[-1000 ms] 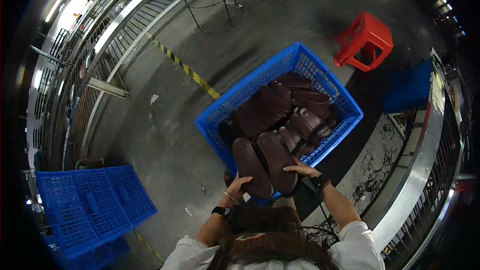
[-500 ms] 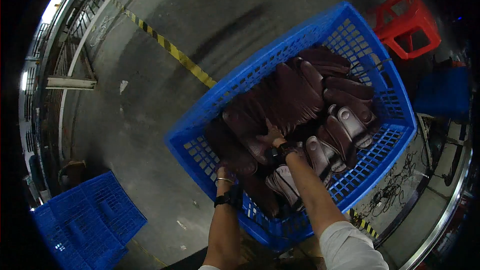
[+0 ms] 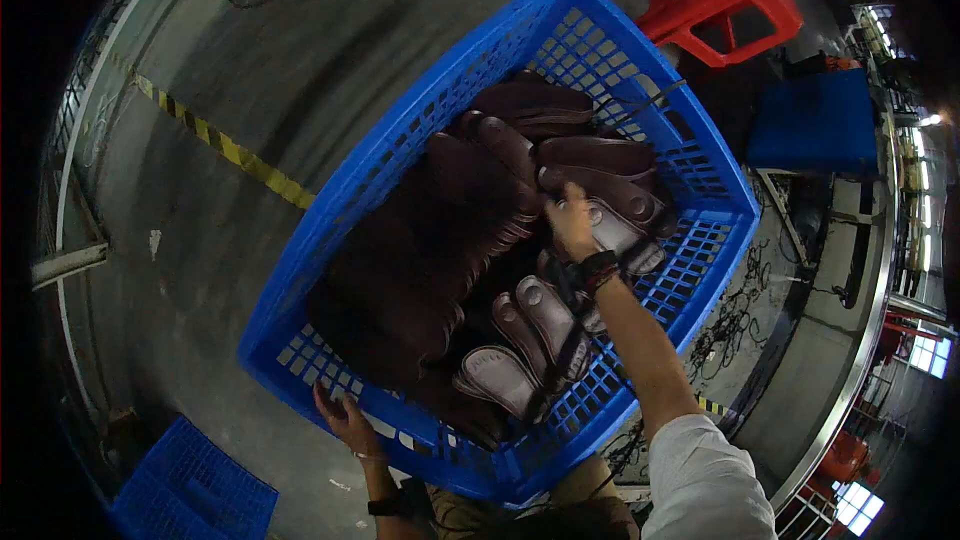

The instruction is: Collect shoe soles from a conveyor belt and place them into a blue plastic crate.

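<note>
A large blue plastic basket [image 3: 425, 450] stands before me, holding many dark brown, sole-shaped pieces that look like insoles [image 3: 597, 187]. Some are packed in rows; others at the right show paler faces with round marks at one end. My right hand [image 3: 572, 225] reaches inside, touching the pieces near the middle right; its fingers are smeared by motion, so their grip is unclear. At the basket's near left rim is my left hand [image 3: 347, 425], its fingers apart and nothing in them.
Beyond the basket's far right corner is a red plastic stool [image 3: 715, 0], with a blue box-like object [image 3: 812, 122] nearby. A blue crate [image 3: 195, 485] sits at lower left. Yellow-black tape [image 3: 225, 148] crosses the floor. A metal-edged bench [image 3: 835, 330] runs along the right.
My right hand has moved from the left pile of pieces toward the far right ones. My left hand has shifted from inside the near edge to the outer rim. The view has turned rightward.
</note>
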